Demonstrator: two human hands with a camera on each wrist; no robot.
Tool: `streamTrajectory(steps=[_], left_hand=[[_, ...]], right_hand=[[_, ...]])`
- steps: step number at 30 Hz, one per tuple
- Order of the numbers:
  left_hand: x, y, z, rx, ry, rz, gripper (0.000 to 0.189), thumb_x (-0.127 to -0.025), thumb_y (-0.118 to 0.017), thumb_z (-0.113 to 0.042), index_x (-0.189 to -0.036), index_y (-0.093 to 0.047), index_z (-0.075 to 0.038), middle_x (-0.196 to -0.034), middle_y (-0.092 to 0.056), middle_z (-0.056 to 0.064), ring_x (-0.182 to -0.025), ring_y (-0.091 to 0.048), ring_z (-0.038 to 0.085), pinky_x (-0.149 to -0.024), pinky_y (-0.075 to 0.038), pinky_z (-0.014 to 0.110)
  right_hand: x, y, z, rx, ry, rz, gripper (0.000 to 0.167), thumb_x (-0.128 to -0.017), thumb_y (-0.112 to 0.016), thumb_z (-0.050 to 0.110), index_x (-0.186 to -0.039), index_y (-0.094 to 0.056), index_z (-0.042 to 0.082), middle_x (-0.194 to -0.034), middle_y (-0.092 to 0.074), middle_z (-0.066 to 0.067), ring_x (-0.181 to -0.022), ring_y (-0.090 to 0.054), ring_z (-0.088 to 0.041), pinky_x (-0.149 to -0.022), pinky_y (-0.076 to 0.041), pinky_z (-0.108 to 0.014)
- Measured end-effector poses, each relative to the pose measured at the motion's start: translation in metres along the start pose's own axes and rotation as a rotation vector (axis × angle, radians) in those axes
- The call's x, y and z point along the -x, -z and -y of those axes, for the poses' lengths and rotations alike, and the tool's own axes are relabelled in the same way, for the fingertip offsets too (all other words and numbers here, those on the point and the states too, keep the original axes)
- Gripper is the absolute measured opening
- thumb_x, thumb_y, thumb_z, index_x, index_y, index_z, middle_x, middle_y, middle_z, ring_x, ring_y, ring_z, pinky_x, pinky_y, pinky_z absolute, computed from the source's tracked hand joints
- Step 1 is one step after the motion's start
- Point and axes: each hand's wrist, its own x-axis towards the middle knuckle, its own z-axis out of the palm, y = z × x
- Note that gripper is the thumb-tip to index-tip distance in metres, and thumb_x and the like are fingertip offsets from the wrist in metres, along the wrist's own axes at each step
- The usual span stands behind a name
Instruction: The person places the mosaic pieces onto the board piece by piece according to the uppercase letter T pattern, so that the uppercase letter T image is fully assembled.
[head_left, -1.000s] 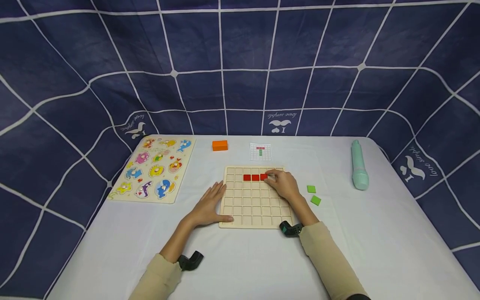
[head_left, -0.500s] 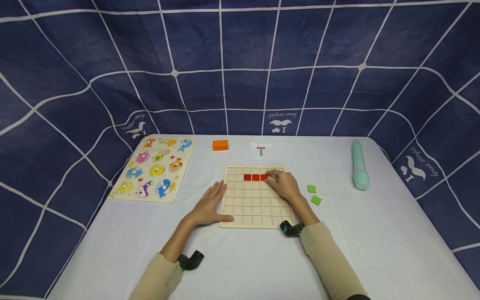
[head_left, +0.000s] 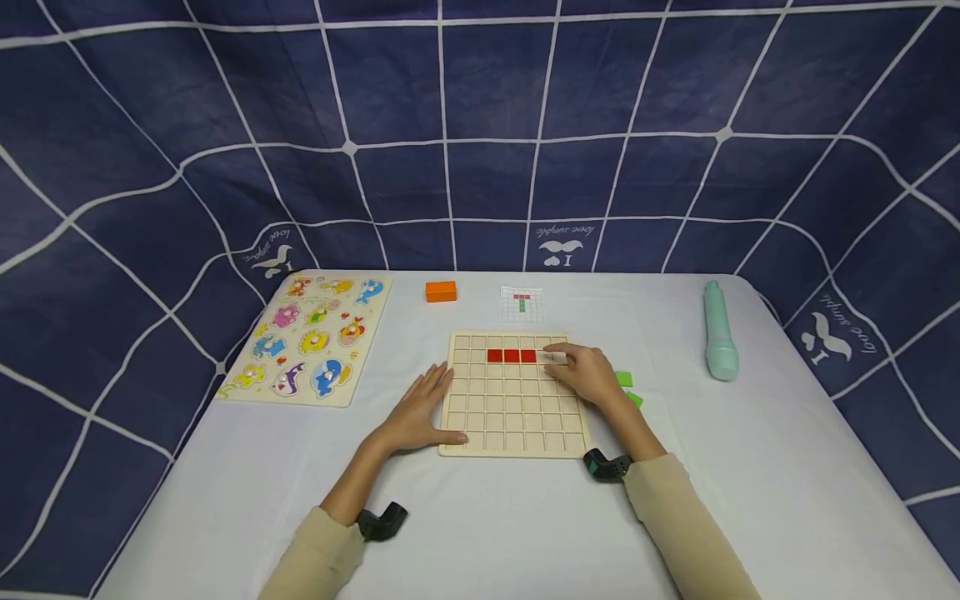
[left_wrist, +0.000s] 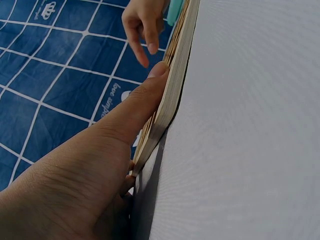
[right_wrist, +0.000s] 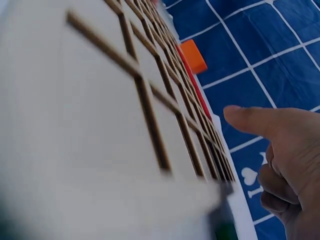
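A square wooden grid board (head_left: 513, 408) lies on the table. Three red tiles (head_left: 512, 356) sit side by side in a row near its far edge. My left hand (head_left: 411, 417) rests along the board's left side, fingers extended, thumb lying on the near left corner. In the left wrist view that thumb (left_wrist: 145, 95) is on the board's edge. My right hand (head_left: 588, 375) hovers over the board's right part, holding nothing, apart from the red tiles. Two green tiles (head_left: 624, 379) lie right of the board, partly covered by the right hand and wrist.
Behind the board is a small card (head_left: 521, 305) printed with a red and green T. An orange block (head_left: 441, 292) stands at the back. An animal peg puzzle (head_left: 303, 342) lies left; a mint-green microphone-like object (head_left: 720, 333) lies right. Blue checked cloth (head_left: 480, 167) hangs behind.
My right hand has let go of the rightmost red tile and drawn back to the right, partly covering the green tiles. The left hand has stayed put.
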Motion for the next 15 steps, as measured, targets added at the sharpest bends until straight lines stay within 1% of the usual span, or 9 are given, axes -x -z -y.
streamTrajectory(steps=[7,15], left_hand=[[0.0,-0.001,-0.001,0.01,-0.001,-0.006,0.117,-0.063,-0.072,-0.063,-0.147,-0.017,-0.002,-0.154,-0.008,0.011,-0.14,-0.001,0.024,-0.113,-0.001,0.037],[0.0,0.0,0.0,0.005,0.0,0.001,0.118,-0.063,-0.072,-0.063,-0.147,-0.015,-0.003,-0.154,-0.006,0.01,-0.14,-0.001,0.023,-0.113,0.0,0.036]], right_hand=[[0.023,0.021,-0.018,-0.008,0.053,0.015,0.033,-0.079,-0.073,0.03,-0.109,-0.069,0.015,-0.05,-0.034,0.006,-0.044,-0.026,-0.007,-0.04,-0.025,-0.024],[0.051,0.045,-0.038,0.026,0.037,-0.013,0.036,-0.076,-0.075,0.034,-0.107,-0.07,0.016,-0.049,-0.033,0.008,-0.044,-0.027,-0.006,-0.039,-0.026,-0.023]])
